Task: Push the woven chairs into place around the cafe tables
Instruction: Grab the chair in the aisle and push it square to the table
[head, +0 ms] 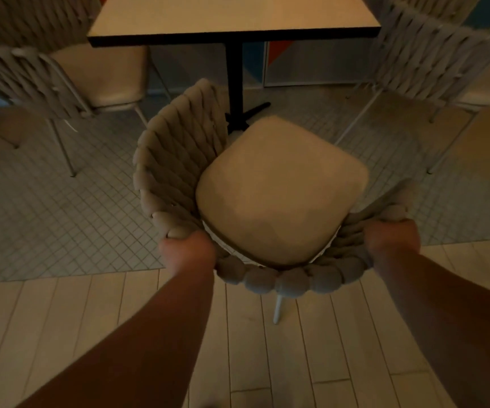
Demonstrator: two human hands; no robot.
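Left hand [188, 251] and right hand [391, 240] grip the soft back rim of the woven chair [279, 189], near the worktop [232, 22]; probably light, stiff-framed.

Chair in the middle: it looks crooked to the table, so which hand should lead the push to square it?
Probably the right hand. It grips the chair rim on the side lying farther from the table; the left hand holds the side already near its post.
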